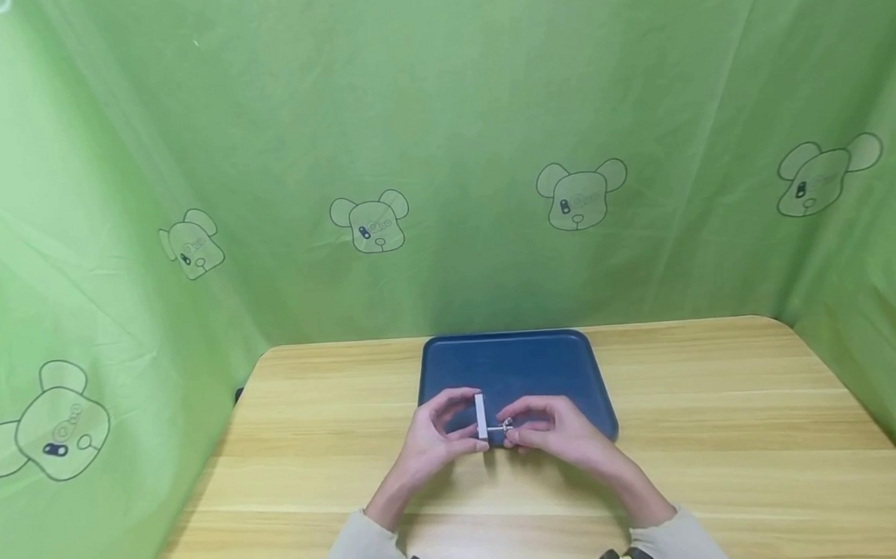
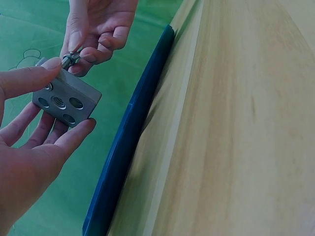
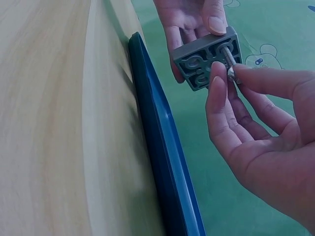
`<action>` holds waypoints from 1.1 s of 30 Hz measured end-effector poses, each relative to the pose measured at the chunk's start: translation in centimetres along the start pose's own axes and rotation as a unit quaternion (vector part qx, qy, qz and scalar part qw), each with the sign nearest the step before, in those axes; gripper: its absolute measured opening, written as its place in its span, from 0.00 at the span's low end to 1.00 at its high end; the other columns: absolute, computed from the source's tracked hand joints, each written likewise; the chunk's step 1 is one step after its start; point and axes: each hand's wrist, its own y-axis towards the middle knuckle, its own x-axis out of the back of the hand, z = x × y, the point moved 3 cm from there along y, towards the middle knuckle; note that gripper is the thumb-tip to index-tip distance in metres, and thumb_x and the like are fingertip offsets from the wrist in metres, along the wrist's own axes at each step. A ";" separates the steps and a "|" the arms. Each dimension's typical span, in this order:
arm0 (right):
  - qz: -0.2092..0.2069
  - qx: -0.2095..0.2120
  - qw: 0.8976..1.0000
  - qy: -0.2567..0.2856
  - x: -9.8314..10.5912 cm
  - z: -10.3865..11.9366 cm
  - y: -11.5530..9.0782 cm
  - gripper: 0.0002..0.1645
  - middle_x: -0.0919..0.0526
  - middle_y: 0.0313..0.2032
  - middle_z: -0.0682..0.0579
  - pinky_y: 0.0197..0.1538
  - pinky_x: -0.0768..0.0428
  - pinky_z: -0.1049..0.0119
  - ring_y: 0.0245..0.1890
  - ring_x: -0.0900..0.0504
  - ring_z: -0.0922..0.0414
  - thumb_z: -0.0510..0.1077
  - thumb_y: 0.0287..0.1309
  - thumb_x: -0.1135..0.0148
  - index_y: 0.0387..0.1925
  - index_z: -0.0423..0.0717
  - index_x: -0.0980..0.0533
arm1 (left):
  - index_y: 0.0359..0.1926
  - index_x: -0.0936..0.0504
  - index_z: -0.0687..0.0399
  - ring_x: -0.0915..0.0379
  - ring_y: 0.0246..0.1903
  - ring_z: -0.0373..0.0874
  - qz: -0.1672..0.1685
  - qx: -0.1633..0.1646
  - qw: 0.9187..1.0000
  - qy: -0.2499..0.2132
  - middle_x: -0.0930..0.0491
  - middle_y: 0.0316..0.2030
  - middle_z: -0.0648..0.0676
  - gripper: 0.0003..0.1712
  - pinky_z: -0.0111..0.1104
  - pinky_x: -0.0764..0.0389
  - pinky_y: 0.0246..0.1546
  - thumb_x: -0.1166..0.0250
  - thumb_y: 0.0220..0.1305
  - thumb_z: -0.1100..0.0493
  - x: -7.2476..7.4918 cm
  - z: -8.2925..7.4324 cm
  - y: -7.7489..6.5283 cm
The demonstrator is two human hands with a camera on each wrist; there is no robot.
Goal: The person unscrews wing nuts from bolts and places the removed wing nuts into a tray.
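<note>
My left hand (image 1: 434,437) grips a small grey rectangular block (image 1: 480,413) by its edges, thumb on one side and fingers on the other. Round holes, one of them threaded, run through the block's flat face (image 2: 74,92) in the left wrist view; recessed hollows mark its other face in the right wrist view. A threaded screw (image 3: 227,54) stands out from a hole near one corner. My right hand (image 1: 567,434) pinches the metal piece (image 3: 231,74) at the screw's outer end between thumb and index finger. Fingertips partly hide that piece, so its exact shape is unclear.
A dark blue tray (image 1: 512,364) lies at the back of the wooden table (image 1: 313,452), behind and partly below the hands. Green curtains (image 1: 455,104) with bear-head drawings enclose the table at the back and both sides.
</note>
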 end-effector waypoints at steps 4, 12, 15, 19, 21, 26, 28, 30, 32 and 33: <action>-0.002 0.009 1.000 -0.012 0.0 0.1 0.1 0.19 0.15 0.42 0.31 0.47 0.09 0.53 0.42 0.12 0.43 0.40 0.68 0.35 0.52 0.29 0.21 | 0.64 0.26 0.68 0.31 0.67 0.58 0.003 -0.004 1.000 0.003 0.30 0.65 0.72 0.40 0.46 0.20 0.64 0.28 0.46 0.82 0.0 0.0 0.0; -0.008 0.015 1.000 -0.014 0.1 0.1 0.1 0.17 0.16 0.45 0.28 0.46 0.09 0.55 0.43 0.12 0.47 0.43 0.73 0.40 0.49 0.31 0.19 | 0.64 0.25 0.67 0.31 0.67 0.60 0.001 0.000 1.000 0.001 0.31 0.66 0.74 0.41 0.45 0.19 0.63 0.27 0.45 0.82 -0.1 0.0 0.0; -0.009 0.016 1.000 -0.020 0.1 0.2 0.1 0.17 0.16 0.44 0.28 0.46 0.09 0.54 0.43 0.12 0.47 0.44 0.72 0.38 0.49 0.32 0.19 | 0.63 0.24 0.65 0.32 0.67 0.60 0.000 0.004 1.000 0.000 0.31 0.66 0.74 0.41 0.45 0.19 0.63 0.27 0.45 0.82 -0.1 0.0 0.0; -0.013 0.021 0.999 -0.027 0.1 0.3 0.1 0.15 0.16 0.45 0.30 0.47 0.09 0.55 0.46 0.13 0.42 0.42 0.70 0.36 0.49 0.32 0.18 | 0.64 0.25 0.66 0.32 0.68 0.59 0.006 0.002 1.000 0.006 0.32 0.67 0.73 0.41 0.45 0.20 0.64 0.27 0.46 0.81 0.0 -0.1 0.0; -0.010 0.023 0.999 -0.025 0.1 0.4 0.2 0.15 0.16 0.47 0.30 0.47 0.09 0.55 0.48 0.14 0.38 0.41 0.69 0.35 0.49 0.33 0.18 | 0.65 0.26 0.67 0.33 0.68 0.60 0.006 0.000 1.000 0.008 0.32 0.66 0.73 0.41 0.44 0.20 0.64 0.27 0.46 0.81 0.0 -0.1 -0.1; 0.005 0.025 1.000 -0.014 -0.2 0.5 0.3 0.18 0.17 0.51 0.31 0.49 0.10 0.56 0.51 0.16 0.33 0.40 0.67 0.34 0.53 0.31 0.20 | 0.64 0.26 0.68 0.35 0.68 0.65 -0.001 -0.002 1.000 0.001 0.31 0.66 0.73 0.41 0.43 0.20 0.63 0.28 0.46 0.81 0.4 -0.4 -0.4; 0.005 0.024 1.000 -0.013 -0.2 0.6 0.2 0.20 0.17 0.51 0.31 0.49 0.10 0.59 0.51 0.16 0.33 0.40 0.67 0.33 0.54 0.30 0.21 | 0.65 0.27 0.68 0.36 0.69 0.65 0.001 0.000 1.000 -0.003 0.31 0.66 0.73 0.41 0.43 0.20 0.64 0.28 0.46 0.81 0.3 -0.4 -0.4; 0.003 0.023 1.000 -0.012 -0.2 0.6 0.0 0.21 0.18 0.52 0.29 0.49 0.10 0.62 0.51 0.17 0.33 0.40 0.67 0.33 0.55 0.29 0.22 | 0.65 0.26 0.68 0.35 0.69 0.63 0.005 0.003 1.000 -0.004 0.31 0.66 0.71 0.41 0.43 0.20 0.64 0.27 0.46 0.81 0.2 -0.3 -0.4; 0.002 0.022 1.000 -0.011 -0.1 0.6 -0.3 0.21 0.19 0.52 0.28 0.50 0.10 0.63 0.52 0.17 0.33 0.39 0.67 0.33 0.56 0.29 0.22 | 0.65 0.26 0.68 0.34 0.68 0.61 0.007 0.003 1.000 -0.005 0.29 0.66 0.70 0.41 0.44 0.21 0.65 0.27 0.46 0.81 0.0 -0.2 -0.3; 0.001 0.020 1.000 -0.010 0.0 0.6 -0.4 0.21 0.19 0.53 0.28 0.51 0.11 0.63 0.52 0.17 0.32 0.39 0.66 0.33 0.56 0.29 0.22 | 0.64 0.26 0.67 0.33 0.68 0.61 0.008 0.003 1.000 -0.005 0.29 0.66 0.69 0.41 0.45 0.21 0.65 0.27 0.46 0.81 -0.1 -0.1 -0.3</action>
